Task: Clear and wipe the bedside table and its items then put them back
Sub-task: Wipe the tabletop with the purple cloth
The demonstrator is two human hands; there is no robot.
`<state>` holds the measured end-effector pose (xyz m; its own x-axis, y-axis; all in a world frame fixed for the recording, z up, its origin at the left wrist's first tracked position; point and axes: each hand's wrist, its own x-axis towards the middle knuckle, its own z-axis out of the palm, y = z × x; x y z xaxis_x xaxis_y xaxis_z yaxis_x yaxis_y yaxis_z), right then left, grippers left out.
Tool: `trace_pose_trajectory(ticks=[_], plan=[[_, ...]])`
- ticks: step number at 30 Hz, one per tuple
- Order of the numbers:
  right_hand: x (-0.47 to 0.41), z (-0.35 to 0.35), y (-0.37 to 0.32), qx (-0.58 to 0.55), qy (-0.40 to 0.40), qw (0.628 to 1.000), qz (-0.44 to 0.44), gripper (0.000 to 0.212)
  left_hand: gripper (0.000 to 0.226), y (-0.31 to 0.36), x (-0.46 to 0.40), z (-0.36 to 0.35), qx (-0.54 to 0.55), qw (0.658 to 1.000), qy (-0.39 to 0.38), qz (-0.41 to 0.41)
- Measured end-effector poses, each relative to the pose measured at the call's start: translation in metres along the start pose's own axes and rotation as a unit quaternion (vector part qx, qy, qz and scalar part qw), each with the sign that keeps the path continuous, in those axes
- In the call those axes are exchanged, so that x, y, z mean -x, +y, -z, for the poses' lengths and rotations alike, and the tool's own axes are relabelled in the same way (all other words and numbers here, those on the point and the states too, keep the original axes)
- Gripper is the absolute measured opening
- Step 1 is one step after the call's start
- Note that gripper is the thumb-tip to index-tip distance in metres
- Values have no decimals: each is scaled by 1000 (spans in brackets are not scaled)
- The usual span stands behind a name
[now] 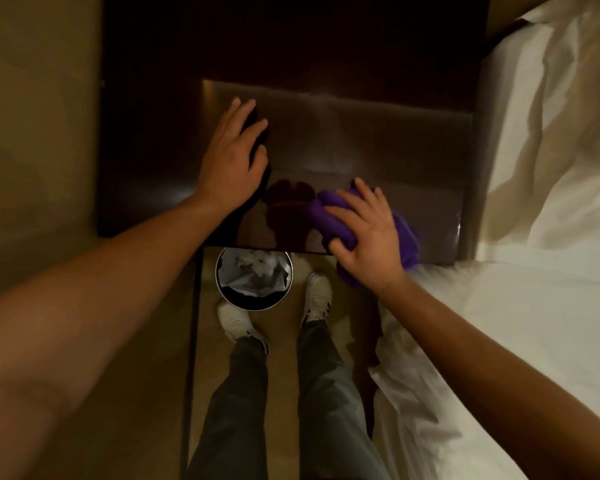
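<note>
Standing beside the white-sheeted bed (551,168) on the right, the dark glossy wooden bedside table (361,143) fills the middle of the view, its top bare across the far and right parts, which suggests the clearing is done and the wiping is under way. Its near edge overhangs the floor, where a round dark waste bin lined with a crumpled white bag (254,279) sits just below, probably kept there so that rubbish from the top can drop straight in.

The purple bunched cleaning cloth (340,216) lies at the near right of the tabletop, partly hanging over the near edge; that placement fits a stroke along the front margin. The right hand (364,233) lies on top of it, palm down, fingers spread and slightly bent over the folds, thumb tucked at the near edge, so it looks to be pressing the cloth down more than gripping it. Its forearm comes in from the lower right.

The left hand (231,157) rests at the left of the tabletop, fingers nearly straight and pointing away, laid flat on a thin dark flat object (262,133) whose nature I cannot tell. It seems placed to steady or slide that item while the other hand wipes. The left forearm runs in from the lower left.
</note>
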<state>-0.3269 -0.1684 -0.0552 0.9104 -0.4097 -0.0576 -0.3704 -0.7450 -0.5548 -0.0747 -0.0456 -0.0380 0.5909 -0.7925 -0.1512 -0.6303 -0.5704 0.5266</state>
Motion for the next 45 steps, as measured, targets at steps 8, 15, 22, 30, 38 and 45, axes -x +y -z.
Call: trace_pose_trajectory(ticks=[8, 15, 22, 30, 38, 45], plan=[[12, -71, -97, 18, -7, 999, 36, 43, 41, -37, 37, 24, 32, 998, 51, 36], [-16, -96, -154, -16, -73, 996, 49, 40, 39, -57, 62, 37, 30, 996, 73, 50], [-39, -79, -175, -83, -128, 987, 52, 37, 38, -66, 73, 46, 67, 990, 81, 93], [-59, 1, -164, -259, 12, 955, -143, 39, 33, -46, 78, 67, 277, 934, 123, 190], [-82, 78, -143, -372, 143, 883, -248, 26, 44, 63, 67, 65, 454, 876, -75, 146], [-55, 110, -124, -482, 184, 817, -260, 20, 44, 121, 61, 76, 368, 919, -115, 84]])
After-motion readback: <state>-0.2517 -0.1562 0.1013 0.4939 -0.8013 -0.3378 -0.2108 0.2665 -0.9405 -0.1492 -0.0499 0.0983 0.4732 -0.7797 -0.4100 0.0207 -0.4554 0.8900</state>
